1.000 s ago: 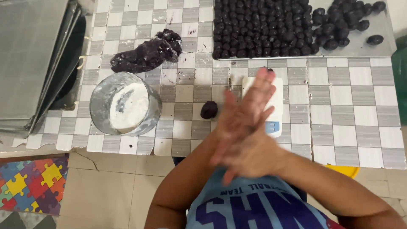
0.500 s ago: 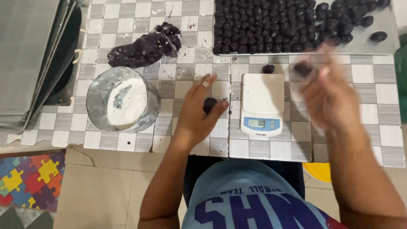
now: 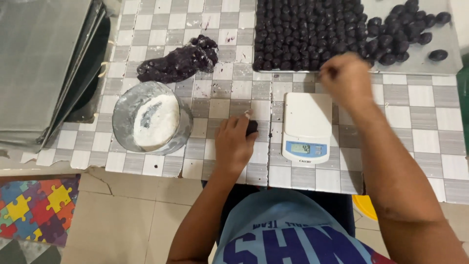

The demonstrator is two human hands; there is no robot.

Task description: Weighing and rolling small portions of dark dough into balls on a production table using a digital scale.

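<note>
Head view: left hand (image 3: 235, 142) is curling fingers over a small dark purple dough ball (image 3: 251, 128); right hand (image 3: 346, 78), blurred, fingers unclear, is hovering beside the metal tray (image 3: 420, 61).

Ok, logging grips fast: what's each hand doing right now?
Left hand: closed over a dark dough piece on the tiled table.
Right hand: blurred by the tray; grip cannot be told.

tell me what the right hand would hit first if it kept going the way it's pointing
Probably the near edge of the metal tray and its packed rows of dark dough balls; the right hand is blurred, so height above the tiled table is unclear.
</note>
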